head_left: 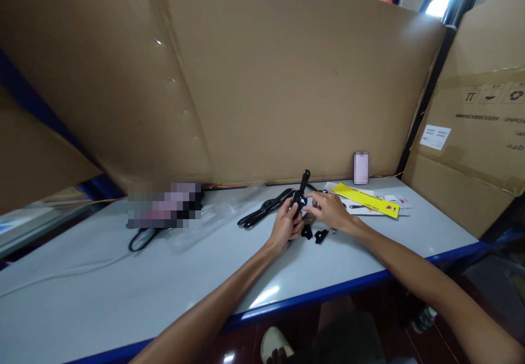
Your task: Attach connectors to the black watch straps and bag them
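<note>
Where the left hand (284, 223) curls, a black handle (304, 181) (glossy, round-ended) protrudes.

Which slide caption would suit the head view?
Left hand holding a black tool, right hand close beside, over a table.

White tabletop (123, 298) holds small black plates (321, 236) — plus a white cable (82, 269)

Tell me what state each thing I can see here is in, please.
Black tool: held, handle pointing up.
Left grip: closed around the tool.
Right grip: curled at the tool; whether it's holding is unclear.
Black handles: lying on the table.
Small black pieces: loose on the table.
Yellow card: lying atop white sheets.
Phone: standing upright.
White cable: trailing loose.
</note>
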Demonstrator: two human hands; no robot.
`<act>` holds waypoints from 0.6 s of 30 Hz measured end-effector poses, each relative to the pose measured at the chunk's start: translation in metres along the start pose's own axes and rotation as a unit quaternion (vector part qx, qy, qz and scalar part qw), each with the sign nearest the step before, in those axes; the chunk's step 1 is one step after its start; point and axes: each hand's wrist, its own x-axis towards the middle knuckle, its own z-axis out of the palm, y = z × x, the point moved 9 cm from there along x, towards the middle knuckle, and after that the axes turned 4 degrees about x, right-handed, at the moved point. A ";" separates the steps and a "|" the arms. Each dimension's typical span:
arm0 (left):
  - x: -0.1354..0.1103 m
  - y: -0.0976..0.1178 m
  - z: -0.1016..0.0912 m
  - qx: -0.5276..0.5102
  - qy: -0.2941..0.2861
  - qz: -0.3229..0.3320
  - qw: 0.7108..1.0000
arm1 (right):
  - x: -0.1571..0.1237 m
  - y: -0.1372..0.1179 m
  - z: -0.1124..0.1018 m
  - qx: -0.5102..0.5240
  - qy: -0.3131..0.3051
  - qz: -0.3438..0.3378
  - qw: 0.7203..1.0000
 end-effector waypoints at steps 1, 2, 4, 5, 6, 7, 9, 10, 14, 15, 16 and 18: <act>0.000 0.001 0.001 0.007 -0.002 0.003 1.000 | 0.000 0.000 0.000 -0.004 0.003 -0.006 1.000; 0.000 0.002 0.001 0.016 -0.005 0.007 1.000 | -0.001 0.000 0.000 -0.009 0.006 -0.009 1.000; 0.000 0.003 0.002 0.039 -0.009 0.017 0.999 | -0.001 0.000 0.001 -0.018 0.008 -0.012 1.000; 0.000 0.004 0.002 0.050 -0.010 0.021 0.998 | -0.001 0.000 0.001 -0.023 0.008 -0.013 1.000; 0.000 0.004 0.001 0.058 -0.009 0.025 0.998 | -0.001 0.000 0.002 -0.027 0.006 -0.015 1.000; 0.001 0.003 0.000 0.064 -0.008 0.027 0.998 | -0.001 0.000 0.002 -0.031 0.004 -0.017 0.999; 0.002 0.001 -0.001 0.068 -0.004 0.027 0.997 | -0.001 0.000 0.004 -0.035 -0.003 -0.020 0.999; 0.002 0.000 -0.002 0.069 -0.003 0.026 0.997 | -0.001 0.000 0.004 -0.035 -0.005 -0.021 0.999; 0.003 -0.001 -0.003 0.077 -0.002 0.032 0.996 | -0.002 0.001 0.006 -0.035 -0.009 -0.023 0.999; 0.003 -0.001 -0.003 0.079 -0.003 0.035 0.996 | -0.002 0.000 0.006 -0.037 -0.009 -0.024 0.999; 0.003 -0.001 -0.003 0.081 -0.004 0.037 0.996 | -0.002 0.000 0.005 -0.039 -0.008 -0.024 0.999; 0.004 0.000 -0.003 0.085 -0.004 0.041 0.996 | -0.002 -0.002 0.004 -0.046 -0.006 -0.027 0.999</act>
